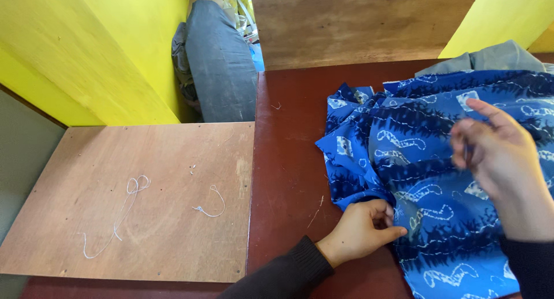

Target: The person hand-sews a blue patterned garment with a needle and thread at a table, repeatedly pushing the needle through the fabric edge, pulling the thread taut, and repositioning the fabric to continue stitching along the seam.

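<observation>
Pinching blue patterned fabric (438, 154), left hand (360, 230)

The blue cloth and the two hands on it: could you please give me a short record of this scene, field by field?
surface: dark red table
cloth: blue patterned cloth, crumpled, lying on the table's right side
left hand: left hand pinching the cloth's near edge
right hand: right hand raised above the cloth, blurred; whether it holds anything cannot be told
beside the table: plywood board with loose white threads on it
behind: grey cloth past the blue one, yellow walls
</observation>
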